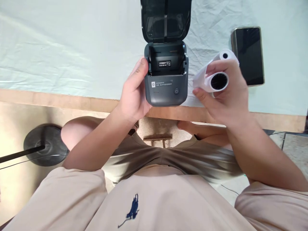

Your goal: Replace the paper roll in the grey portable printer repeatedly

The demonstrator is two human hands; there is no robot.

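Note:
A dark grey label printer (166,91) is gripped along its left side by my left hand (136,89), thumb resting on the upper edge of its body. Its lid (166,21) stands swung up, and the paper bay inside shows a small printed sticker (165,64) but no roll. To the right, my right hand (228,93) is closed around a white paper roll (204,77) with a wide dark core. A second white roll end with a narrow core (225,55) shows just above it, seemingly joined by a strip of paper. Fingers partly cover both rolls.
A black-screened phone-like device (249,56) lies on the pale cloth (72,48) at the right, close behind my right hand. The table's wooden front edge (96,102) runs below my hands. On the floor at left is a round black stand base (45,144) with a pole.

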